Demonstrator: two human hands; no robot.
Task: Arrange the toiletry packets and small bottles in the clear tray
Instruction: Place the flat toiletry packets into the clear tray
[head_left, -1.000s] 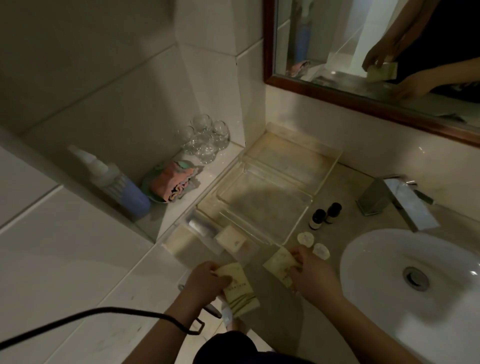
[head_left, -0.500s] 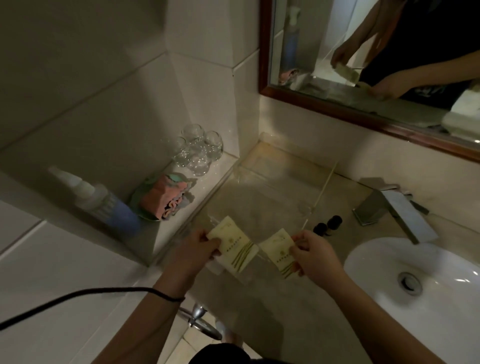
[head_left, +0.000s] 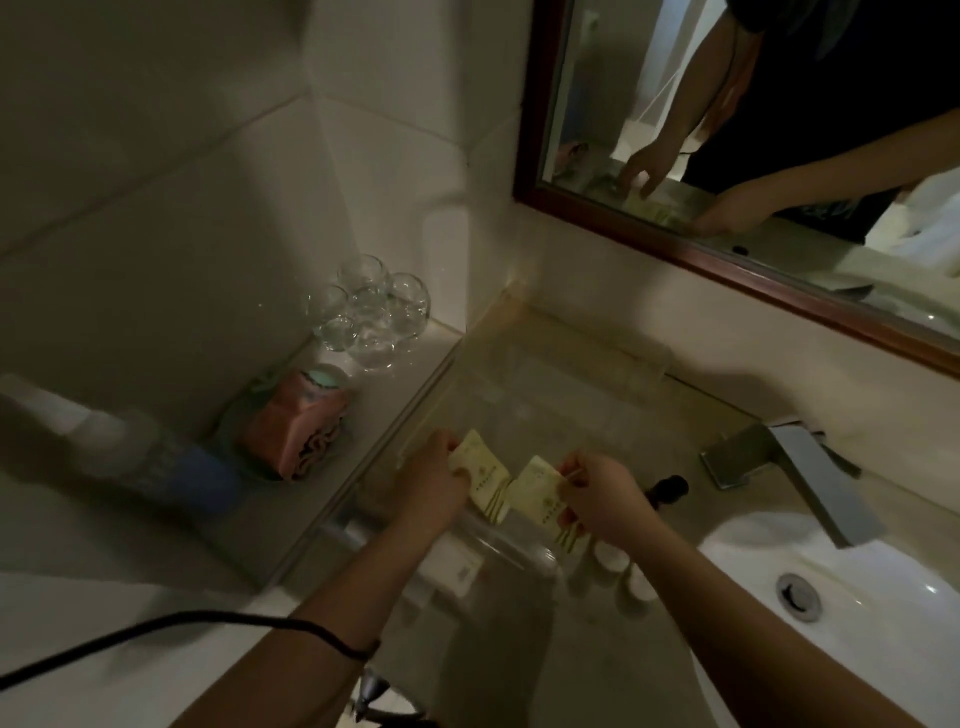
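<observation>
The clear tray (head_left: 545, 364) lies on the counter against the wall under the mirror, blurred by motion. My left hand (head_left: 434, 483) pinches a pale yellow packet (head_left: 485, 475) over the tray's near part. My right hand (head_left: 605, 493) grips a second pale yellow packet (head_left: 543, 496) beside the first, their edges touching. A dark-capped small bottle (head_left: 670, 488) stands just right of my right hand. Two small white caps (head_left: 621, 564) sit on the counter below that hand. A white packet (head_left: 457, 564) lies in front of the tray's near edge.
On a ledge at left stand several glasses (head_left: 371, 312), a pink cloth on a dish (head_left: 296, 423) and a blue spray bottle (head_left: 171, 467). A chrome tap (head_left: 789, 462) and white basin (head_left: 841, 603) are at right. A black cable (head_left: 156, 631) crosses my left wrist.
Both hands moved forward from the counter's front edge with their packets, which now hang side by side over the tray. The camera has tilted up and nearer.
</observation>
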